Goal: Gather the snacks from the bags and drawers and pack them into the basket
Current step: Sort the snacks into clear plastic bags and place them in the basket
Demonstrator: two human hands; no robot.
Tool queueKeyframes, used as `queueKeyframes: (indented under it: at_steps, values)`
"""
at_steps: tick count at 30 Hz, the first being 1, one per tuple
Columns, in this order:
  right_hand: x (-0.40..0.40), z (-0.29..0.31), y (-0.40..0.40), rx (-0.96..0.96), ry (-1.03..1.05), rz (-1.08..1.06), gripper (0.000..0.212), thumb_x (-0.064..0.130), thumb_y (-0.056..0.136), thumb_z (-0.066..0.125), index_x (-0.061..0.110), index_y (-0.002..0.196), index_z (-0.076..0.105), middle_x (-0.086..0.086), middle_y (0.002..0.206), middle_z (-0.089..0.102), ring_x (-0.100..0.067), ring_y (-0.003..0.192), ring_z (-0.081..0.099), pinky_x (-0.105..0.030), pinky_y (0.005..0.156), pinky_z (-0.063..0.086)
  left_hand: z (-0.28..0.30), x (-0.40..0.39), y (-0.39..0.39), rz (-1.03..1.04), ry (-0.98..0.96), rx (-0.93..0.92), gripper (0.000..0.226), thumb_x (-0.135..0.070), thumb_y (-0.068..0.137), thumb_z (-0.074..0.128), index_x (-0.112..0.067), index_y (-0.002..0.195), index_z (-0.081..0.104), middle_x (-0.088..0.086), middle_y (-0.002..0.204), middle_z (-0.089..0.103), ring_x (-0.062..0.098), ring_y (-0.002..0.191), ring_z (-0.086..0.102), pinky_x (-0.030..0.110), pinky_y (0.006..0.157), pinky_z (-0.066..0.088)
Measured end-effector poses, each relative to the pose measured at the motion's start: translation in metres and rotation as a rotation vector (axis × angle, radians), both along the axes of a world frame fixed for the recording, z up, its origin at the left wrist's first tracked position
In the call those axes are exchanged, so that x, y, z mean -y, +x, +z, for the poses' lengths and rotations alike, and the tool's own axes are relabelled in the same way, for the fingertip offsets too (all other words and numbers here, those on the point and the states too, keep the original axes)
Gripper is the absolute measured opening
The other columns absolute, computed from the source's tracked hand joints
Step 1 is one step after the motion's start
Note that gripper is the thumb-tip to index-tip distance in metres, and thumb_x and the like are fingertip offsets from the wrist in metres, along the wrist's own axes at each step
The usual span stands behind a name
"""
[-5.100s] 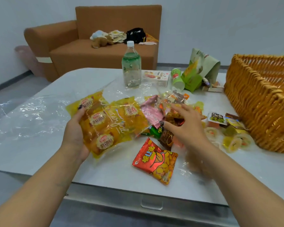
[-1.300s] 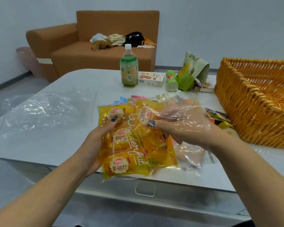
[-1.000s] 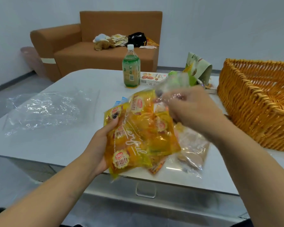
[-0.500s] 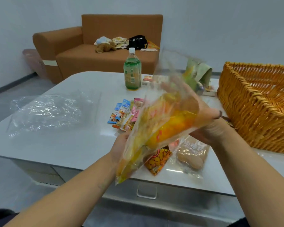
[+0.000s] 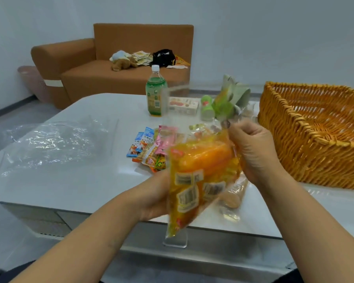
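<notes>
Hands first: I am seeing my left hand [image 5: 153, 198] cupping the lower back of a clear plastic bag of yellow-orange bread packets [image 5: 200, 180], its fingers hidden behind the bag, while my right hand [image 5: 253, 152] is pinching the bag's upper right edge with curled fingers. The bag is hanging tilted above the near edge of the white table [image 5: 70, 180], barcode labels facing me, and it is blurring in the frame. Behind it, toward the table's middle, a loose cluster of small blue, pink and orange snack sachets [image 5: 151, 148] is lying flat. A packet of pale round buns in clear wrap [image 5: 231, 197] is resting on the table just below the bag. Along the right edge a large woven orange wicker basket [image 5: 315, 144] is sitting close to my right hand. A crumpled clear plastic sheet [image 5: 51, 144] is spreading over the left side. At the far edge a green drink bottle with a white cap [image 5: 156, 92] is standing upright beside a small white biscuit box [image 5: 183, 106], a green cup [image 5: 206, 108] and a green paper bag [image 5: 231, 97].
</notes>
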State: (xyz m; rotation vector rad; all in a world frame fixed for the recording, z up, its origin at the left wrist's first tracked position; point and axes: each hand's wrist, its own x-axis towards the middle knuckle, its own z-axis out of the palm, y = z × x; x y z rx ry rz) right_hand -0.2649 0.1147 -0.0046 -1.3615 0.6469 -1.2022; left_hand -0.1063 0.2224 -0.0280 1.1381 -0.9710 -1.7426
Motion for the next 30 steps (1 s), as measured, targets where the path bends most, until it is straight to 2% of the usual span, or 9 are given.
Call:
queueKeyframes:
  at_steps: [4,7,11,13,15,17,23,26,30]
  values:
    - [-0.016,-0.013,-0.005,-0.051,0.148,-0.218,0.047,0.052,0.044,0.084,0.013,0.061,0.065,-0.008,0.063,0.065,-0.025,0.062,0.062,-0.048,0.074,0.055,0.003,0.002,0.023,0.283,-0.141,-0.065,0.054,-0.069,0.083,0.035,-0.041,0.117,0.068,-0.001,0.124,0.068,0.024,0.115,0.064,0.058,0.103,0.041]
    - [-0.019,-0.03,-0.007,-0.127,0.215,-0.304,0.051,0.055,0.048,0.084,0.011,0.061,0.062,-0.012,0.064,0.059,-0.028,0.061,0.052,-0.045,0.068,0.049,-0.008,0.001,0.033,0.282,-0.273,0.024,0.091,-0.083,0.062,0.058,-0.027,0.133,0.055,0.0,0.127,0.067,0.024,0.116,0.064,0.047,0.097,0.052]
    - [-0.013,-0.039,-0.002,-0.212,0.272,-0.243,0.046,0.053,0.06,0.076,0.01,0.063,0.062,-0.013,0.065,0.057,-0.027,0.06,0.046,-0.032,0.054,0.043,-0.019,0.002,0.03,0.494,-0.337,0.341,0.033,-0.037,0.088,0.061,-0.028,0.12,0.061,-0.011,0.102,0.075,0.015,0.096,0.071,0.028,0.067,0.059]
    - [-0.01,-0.037,-0.001,-0.249,0.277,-0.149,0.041,0.05,0.065,0.071,0.01,0.073,0.07,-0.017,0.073,0.064,-0.029,0.064,0.055,-0.034,0.056,0.049,-0.021,0.006,0.035,0.562,-0.311,0.418,0.026,-0.018,0.097,0.053,-0.027,0.12,0.06,-0.009,0.1,0.075,0.013,0.092,0.072,0.03,0.066,0.059]
    - [-0.001,-0.036,-0.006,-0.337,0.253,-0.064,0.037,0.046,0.072,0.07,0.014,0.089,0.074,-0.013,0.089,0.072,-0.025,0.078,0.063,-0.037,0.066,0.054,-0.02,0.008,0.042,0.562,-0.29,0.406,0.026,-0.014,0.099,0.05,-0.025,0.119,0.063,-0.003,0.104,0.075,0.016,0.095,0.071,0.035,0.07,0.06]
    - [0.01,-0.034,-0.013,-0.405,0.197,0.028,0.022,0.033,0.082,0.069,0.016,0.094,0.074,0.0,0.084,0.073,-0.011,0.074,0.064,-0.023,0.058,0.05,-0.022,0.011,0.048,0.562,-0.265,0.39,0.024,-0.016,0.099,0.05,-0.025,0.113,0.066,0.001,0.107,0.074,0.02,0.097,0.071,0.039,0.074,0.059]
    - [0.032,-0.03,-0.032,-0.465,0.12,0.041,0.013,0.018,0.076,0.072,0.005,0.079,0.076,-0.011,0.073,0.067,-0.012,0.065,0.058,-0.018,0.055,0.049,-0.026,0.016,0.062,0.553,-0.279,0.414,0.027,-0.018,0.097,0.052,-0.033,0.096,0.074,-0.013,0.1,0.073,0.011,0.097,0.068,0.03,0.076,0.057]
    - [0.033,-0.031,-0.036,-0.512,0.091,0.029,0.014,0.015,0.08,0.072,0.002,0.08,0.075,-0.006,0.057,0.052,-0.012,0.051,0.042,-0.018,0.046,0.038,-0.029,0.018,0.069,0.523,-0.439,0.665,0.025,-0.013,0.092,0.059,-0.034,0.091,0.074,-0.018,0.079,0.069,0.001,0.086,0.063,0.017,0.073,0.048]
    - [0.032,-0.026,-0.037,-0.494,0.131,0.062,0.011,0.013,0.085,0.067,0.009,0.088,0.076,-0.007,0.048,0.049,-0.013,0.036,0.037,-0.019,0.037,0.031,-0.027,0.022,0.068,0.493,-0.398,0.635,0.026,-0.009,0.096,0.054,-0.027,0.105,0.071,-0.006,0.047,0.056,0.003,0.045,0.045,0.011,0.047,0.038]
